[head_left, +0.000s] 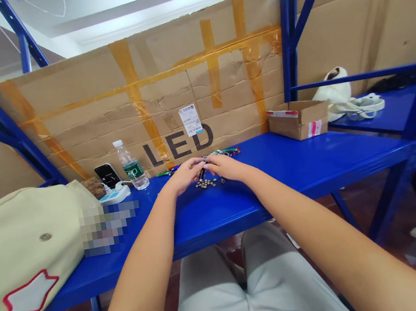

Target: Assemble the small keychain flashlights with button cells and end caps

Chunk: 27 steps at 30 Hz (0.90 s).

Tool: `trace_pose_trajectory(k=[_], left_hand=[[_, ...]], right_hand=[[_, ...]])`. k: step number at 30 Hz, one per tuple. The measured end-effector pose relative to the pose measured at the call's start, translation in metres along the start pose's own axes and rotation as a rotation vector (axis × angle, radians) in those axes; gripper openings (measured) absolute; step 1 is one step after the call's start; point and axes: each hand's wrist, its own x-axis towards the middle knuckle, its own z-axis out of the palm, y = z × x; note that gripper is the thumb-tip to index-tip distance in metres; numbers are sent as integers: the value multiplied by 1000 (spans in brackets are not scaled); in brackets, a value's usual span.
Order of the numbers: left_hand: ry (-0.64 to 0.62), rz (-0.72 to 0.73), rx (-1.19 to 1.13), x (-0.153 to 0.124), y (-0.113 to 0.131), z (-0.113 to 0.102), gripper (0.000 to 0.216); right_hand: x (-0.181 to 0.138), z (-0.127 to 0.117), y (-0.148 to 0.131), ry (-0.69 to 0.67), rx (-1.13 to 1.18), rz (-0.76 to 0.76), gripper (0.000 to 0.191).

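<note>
Both hands meet over the middle of the blue table (211, 219). Between their fingertips is a small black stick-like thing (201, 175) with a pale lower end; its kind is too small to make out. My left hand (186, 174) pinches it from the left, while the fingers of my right hand (225, 166) close on its upper part. Just below the hands lie several small round, coin-like metal pieces (207, 183). Behind the fingers is a spread of thin, colourful pen-like items (231, 151), partly hidden by my hands.
To the left stand a water bottle (132, 166), a phone (107, 176) and a white power strip (115, 195). A cream bag (23, 225) covers the left end. An open cardboard box (298, 121) sits at the right. A large cardboard sheet (105, 120) walls the back.
</note>
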Motion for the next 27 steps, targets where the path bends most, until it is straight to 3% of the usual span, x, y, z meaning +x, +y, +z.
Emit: trace_pose_trajectory(k=[6, 11, 14, 20, 27], left_hand=[[38, 42, 156, -1, 2, -7, 36], [77, 231, 428, 0, 1, -10, 27], [46, 323, 442, 2, 0, -11, 27], [36, 346, 416, 3, 0, -12, 31], [76, 411, 469, 2, 3, -7, 29]], right_hand=[[0, -1, 3, -23, 8, 9, 22], [-1, -3, 5, -72, 28, 85, 23], [-2, -4, 7, -128, 130, 113, 23], [-2, -6, 9, -239, 281, 100, 25], [-4, -6, -2, -82, 119, 160, 17]])
